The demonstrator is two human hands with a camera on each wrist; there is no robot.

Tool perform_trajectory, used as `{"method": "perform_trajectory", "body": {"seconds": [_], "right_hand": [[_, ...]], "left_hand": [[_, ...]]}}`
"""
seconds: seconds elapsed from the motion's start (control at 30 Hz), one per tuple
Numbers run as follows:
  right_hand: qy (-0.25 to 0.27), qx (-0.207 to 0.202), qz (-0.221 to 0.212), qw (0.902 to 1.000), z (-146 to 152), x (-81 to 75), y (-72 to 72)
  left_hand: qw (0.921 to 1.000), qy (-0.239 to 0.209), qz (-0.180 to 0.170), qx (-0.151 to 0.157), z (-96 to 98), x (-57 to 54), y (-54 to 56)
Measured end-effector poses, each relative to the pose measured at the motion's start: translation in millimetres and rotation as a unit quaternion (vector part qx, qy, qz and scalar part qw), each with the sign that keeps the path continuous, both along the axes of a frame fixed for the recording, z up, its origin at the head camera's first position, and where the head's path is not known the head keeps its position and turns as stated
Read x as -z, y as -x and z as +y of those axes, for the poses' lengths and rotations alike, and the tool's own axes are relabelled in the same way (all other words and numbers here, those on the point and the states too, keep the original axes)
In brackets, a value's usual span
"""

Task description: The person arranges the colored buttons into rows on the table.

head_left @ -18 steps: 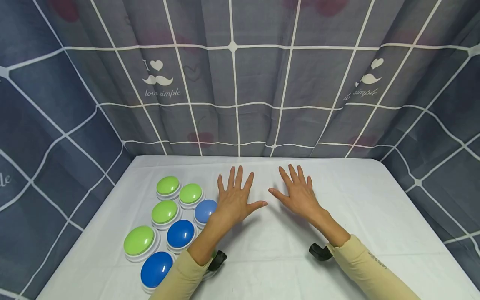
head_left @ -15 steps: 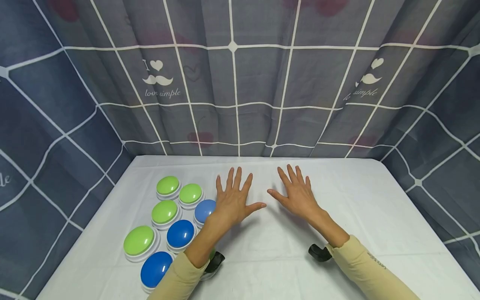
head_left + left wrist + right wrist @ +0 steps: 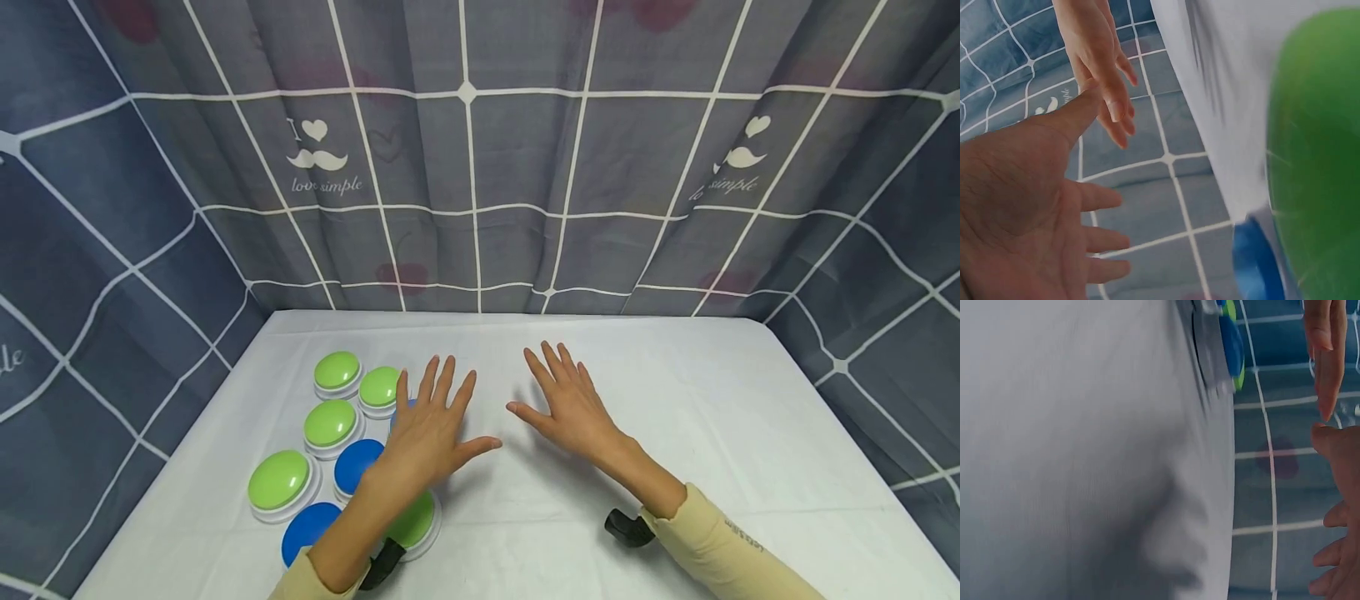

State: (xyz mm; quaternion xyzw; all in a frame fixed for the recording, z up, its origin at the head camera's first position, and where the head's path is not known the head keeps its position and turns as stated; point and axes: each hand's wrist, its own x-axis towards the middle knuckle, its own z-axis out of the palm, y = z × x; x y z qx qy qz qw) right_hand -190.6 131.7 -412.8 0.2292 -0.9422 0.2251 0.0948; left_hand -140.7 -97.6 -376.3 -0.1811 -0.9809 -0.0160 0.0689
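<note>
- In the head view, we locate the left hand (image 3: 427,442) just left of lower centre, open wide, fingers spread, gripping nothing; it partly covers the blue buttons (image 3: 358,463).
- We locate the right hand (image 3: 576,410) right of centre, fingers extended, also gripping nothing.
- We find the green buttons (image 3: 278,479) at lower left, on the white cloth (image 3: 712,392).
- We note a gridded curtain (image 3: 525,150) across the top.

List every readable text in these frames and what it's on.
"I" beside a heart: back curtain, left side.
"love simple": same curtain, under a mustache.
"lo" / "simple": same curtain, right side, broken by a fold.
"le": left curtain, cut off by the frame edge.
Right sleeve: lettering too small to read.
Left wrist view: curtain print too blurred.
Dome buttons: none visible.
</note>
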Motion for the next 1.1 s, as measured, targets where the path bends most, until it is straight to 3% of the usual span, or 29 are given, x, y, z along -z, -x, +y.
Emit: {"method": "perform_trajectory", "body": {"seconds": [0.3, 0.5, 0.8, 1.1], "right_hand": [[0.004, -0.081, 0.016, 0.9966, -25.6, -0.2, -27.6], [-0.009, -0.132, 0.014, 0.9911, -48.5, 4.6, -45.7], [-0.042, -0.216, -0.007, 0.9754, -84.9, 13.8, -69.7], [-0.055, -0.242, -0.048, 0.9676, -101.7, 21.7, -80.9]], "left_hand": [[0.9997, 0.009, -0.023, 0.001, -30.9, -6.5, -40.3], [0.9968, -0.022, -0.077, -0.006, -50.7, -5.3, -62.8], [0.9939, -0.038, -0.103, 0.013, -76.1, 6.4, -80.6], [0.9906, -0.005, -0.136, 0.012, -87.7, 22.1, -82.3]]}}
